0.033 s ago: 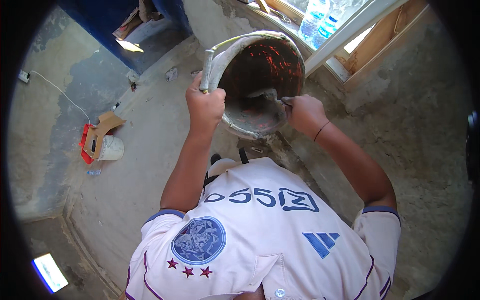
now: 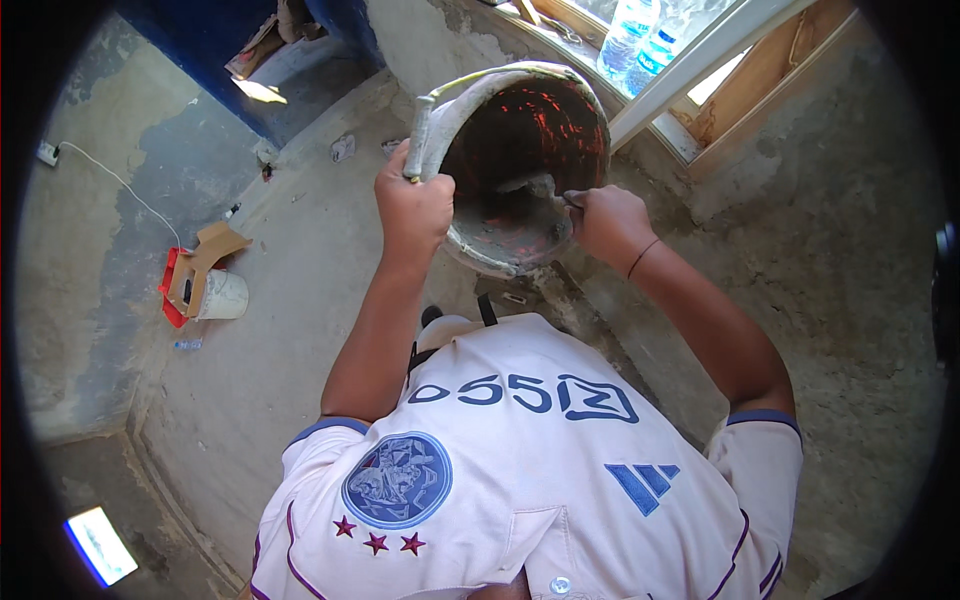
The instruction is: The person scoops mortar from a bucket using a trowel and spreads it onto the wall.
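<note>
A bucket (image 2: 468, 245) caked with grey cement is tilted in front of me, its mouth facing me. Orange-red streaks show through the grey coating on its dark inner wall. My left hand (image 2: 414, 205) is closed on the bucket's left rim, beside the wire handle with its pale grip (image 2: 420, 135). My right hand (image 2: 612, 228) grips the dark handle of a trowel at the right side of the mouth. The trowel's cement-covered blade (image 2: 540, 187) reaches inside the bucket; part of it blends with the grey residue.
Plastic water bottles (image 2: 640, 55) stand by the wooden window frame (image 2: 780, 70) at the upper right. On the left, a white tub (image 2: 224, 296) sits beside an opened cardboard box (image 2: 212, 248) and a red item (image 2: 171, 290). A white cable (image 2: 125, 188) runs down from a wall socket.
My left hand and the bucket's left rim have shifted very slightly to the right. Both hands keep their grip.
</note>
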Demonstrator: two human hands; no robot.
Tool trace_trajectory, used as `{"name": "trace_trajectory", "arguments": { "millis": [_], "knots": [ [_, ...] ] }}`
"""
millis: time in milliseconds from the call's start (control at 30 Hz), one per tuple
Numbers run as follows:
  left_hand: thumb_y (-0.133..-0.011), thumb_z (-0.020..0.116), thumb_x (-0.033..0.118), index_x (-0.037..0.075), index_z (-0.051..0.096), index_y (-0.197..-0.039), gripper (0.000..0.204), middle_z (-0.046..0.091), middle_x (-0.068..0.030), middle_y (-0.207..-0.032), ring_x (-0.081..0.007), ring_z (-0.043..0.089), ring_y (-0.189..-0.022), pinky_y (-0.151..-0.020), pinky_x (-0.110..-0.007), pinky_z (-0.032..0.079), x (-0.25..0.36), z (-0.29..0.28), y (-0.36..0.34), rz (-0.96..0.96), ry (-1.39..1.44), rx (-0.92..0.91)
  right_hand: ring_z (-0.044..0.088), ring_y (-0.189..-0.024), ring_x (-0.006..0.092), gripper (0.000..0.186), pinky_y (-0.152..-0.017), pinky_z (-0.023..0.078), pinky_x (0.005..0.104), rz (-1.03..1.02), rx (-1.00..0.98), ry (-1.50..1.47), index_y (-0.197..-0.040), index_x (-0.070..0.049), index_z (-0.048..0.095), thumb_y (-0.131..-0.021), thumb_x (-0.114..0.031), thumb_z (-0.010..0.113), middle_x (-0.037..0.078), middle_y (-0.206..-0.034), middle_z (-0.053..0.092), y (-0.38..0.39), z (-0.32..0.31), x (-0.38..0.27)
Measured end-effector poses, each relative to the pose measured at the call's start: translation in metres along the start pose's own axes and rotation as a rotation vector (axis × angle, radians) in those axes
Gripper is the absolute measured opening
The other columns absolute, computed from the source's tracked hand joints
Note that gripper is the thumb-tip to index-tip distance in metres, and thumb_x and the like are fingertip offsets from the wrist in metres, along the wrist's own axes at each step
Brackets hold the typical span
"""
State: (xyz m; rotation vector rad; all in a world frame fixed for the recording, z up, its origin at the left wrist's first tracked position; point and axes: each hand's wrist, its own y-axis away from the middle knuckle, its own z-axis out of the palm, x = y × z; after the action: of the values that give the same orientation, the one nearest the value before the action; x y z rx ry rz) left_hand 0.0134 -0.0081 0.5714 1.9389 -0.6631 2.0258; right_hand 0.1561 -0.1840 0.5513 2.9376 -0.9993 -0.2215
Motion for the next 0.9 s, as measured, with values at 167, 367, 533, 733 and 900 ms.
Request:
{"name": "trace_trajectory", "arguments": {
  "millis": [167, 367, 533, 733, 900],
  "knots": [
    [-0.064, 0.052, -0.006, -0.002, 0.063, -0.101, 0.038, 0.051, 0.0030, -0.069, -0.0054, 0.044, -0.056, -0.051, -0.022, 0.036, -0.009, 0.005, -0.007, 0.061, -0.085, -0.040, 0.065, -0.074, 0.0317, 0.018, -0.065, 0.052, 0.0418, 0.022, 0.015, 0.066, -0.083, -0.014, 0.069, -0.083, -0.024, 0.054, 0.012, -0.077, 0.066, -0.007, 0.006, 0.004],
    [-0.064, 0.050, -0.006, -0.001, 0.063, -0.090, 0.030, 0.048, 0.0034, -0.065, -0.0055, 0.043, -0.055, -0.050, -0.023, 0.037, -0.004, 0.007, -0.009, -0.017, -0.027, -0.027, 0.063, -0.070, 0.0324, 0.021, -0.062, 0.051, 0.0436, 0.008, 0.055, 0.108, -0.099, -0.021, 0.069, -0.085, -0.026, 0.054, 0.012, -0.074, 0.065, -0.006, 0.009, 0.017],
    [-0.064, 0.050, -0.006, 0.000, 0.063, -0.090, 0.030, 0.046, 0.0044, -0.064, -0.0040, 0.041, -0.051, -0.043, -0.023, 0.033, -0.011, 0.004, -0.013, -0.085, 0.040, -0.039, 0.064, -0.070, 0.0312, 0.017, -0.061, 0.051, 0.0426, 0.003, 0.117, 0.126, -0.085, -0.016, 0.068, -0.085, -0.026, 0.055, 0.011, -0.072, 0.064, -0.007, 0.003, 0.027],
    [-0.064, 0.050, -0.008, 0.000, 0.063, -0.091, 0.031, 0.047, 0.0045, -0.064, -0.0045, 0.041, -0.051, -0.044, -0.023, 0.033, -0.011, 0.011, -0.012, -0.089, 0.050, -0.102, 0.062, -0.066, 0.0305, 0.021, -0.059, 0.049, 0.0435, -0.047, 0.150, 0.150, -0.101, -0.022, 0.069, -0.084, -0.027, 0.057, 0.011, -0.071, 0.063, -0.016, 0.024, 0.031],
    [-0.063, 0.051, -0.008, -0.001, 0.062, -0.089, 0.029, 0.047, 0.0039, -0.063, -0.0053, 0.041, -0.050, -0.044, -0.024, 0.034, -0.015, 0.006, -0.019, -0.143, 0.061, -0.105, 0.063, -0.065, 0.0302, 0.017, -0.056, 0.049, 0.0417, -0.098, 0.241, 0.146, -0.091, -0.017, 0.067, -0.086, -0.029, 0.056, 0.011, -0.070, 0.061, -0.013, 0.027, 0.035]
  ]
}}
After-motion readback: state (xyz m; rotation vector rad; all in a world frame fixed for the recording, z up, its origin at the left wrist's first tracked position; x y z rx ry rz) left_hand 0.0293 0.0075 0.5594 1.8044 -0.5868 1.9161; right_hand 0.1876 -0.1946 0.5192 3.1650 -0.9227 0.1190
